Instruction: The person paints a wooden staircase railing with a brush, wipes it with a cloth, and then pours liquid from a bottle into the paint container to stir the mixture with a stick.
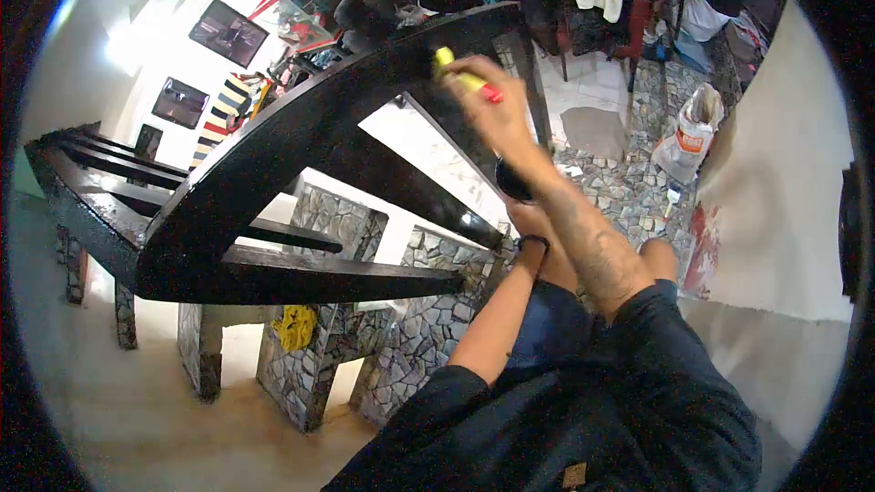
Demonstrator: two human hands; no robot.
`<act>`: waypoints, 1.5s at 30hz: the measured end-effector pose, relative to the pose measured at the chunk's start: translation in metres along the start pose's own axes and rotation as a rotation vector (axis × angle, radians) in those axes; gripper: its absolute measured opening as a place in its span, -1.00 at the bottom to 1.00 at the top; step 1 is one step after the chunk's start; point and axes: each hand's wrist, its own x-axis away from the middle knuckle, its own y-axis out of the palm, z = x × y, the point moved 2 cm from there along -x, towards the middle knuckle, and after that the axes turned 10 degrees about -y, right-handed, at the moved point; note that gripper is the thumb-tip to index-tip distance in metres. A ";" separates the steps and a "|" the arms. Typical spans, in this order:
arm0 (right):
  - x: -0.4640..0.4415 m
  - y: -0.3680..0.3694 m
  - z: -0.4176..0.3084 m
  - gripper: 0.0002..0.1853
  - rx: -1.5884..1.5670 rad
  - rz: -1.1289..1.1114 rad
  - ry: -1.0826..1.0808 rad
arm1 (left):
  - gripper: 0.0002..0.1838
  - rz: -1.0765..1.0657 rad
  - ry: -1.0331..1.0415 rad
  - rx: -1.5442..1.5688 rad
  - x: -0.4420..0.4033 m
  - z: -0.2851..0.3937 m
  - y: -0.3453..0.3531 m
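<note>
Our right grip [492, 107] clasps the tool [470, 81]; the frame [301, 132] looks mostly black, but what's left, and our left grip's [527, 219] hold, we can't tell.

The tool [473, 82], yellow with a red end, slanted over the upper part of the glossy black frame [283, 132], which had a broad curved beam and straight bars. Its tip was blurred.
</note>
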 end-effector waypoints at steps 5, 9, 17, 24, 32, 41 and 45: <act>0.040 0.042 -0.096 -0.84 -0.017 0.037 -0.338 | -0.24 -0.047 -0.075 0.351 0.002 0.001 0.019; 0.054 0.036 -0.133 -0.80 -0.198 -0.043 -0.418 | -0.17 0.065 0.001 0.308 0.009 0.004 0.037; 0.016 -0.124 -0.099 -0.86 -0.368 0.137 -0.416 | -0.32 0.014 -0.021 -0.171 -0.039 -0.007 0.080; -0.044 -0.328 0.102 -0.64 -0.045 0.388 0.188 | -0.36 -0.497 -0.093 0.255 -0.107 0.057 0.179; -0.019 -0.445 0.255 -0.70 -0.159 0.669 0.779 | -0.33 -0.664 0.253 -0.361 -0.157 0.055 0.236; -0.185 -0.500 0.210 -0.57 0.013 0.536 0.749 | -0.14 -0.647 0.208 -0.116 -0.221 0.140 0.350; -0.257 -0.519 0.265 -0.53 -0.089 0.498 0.584 | -0.13 -0.639 -0.487 0.533 -0.304 0.178 0.437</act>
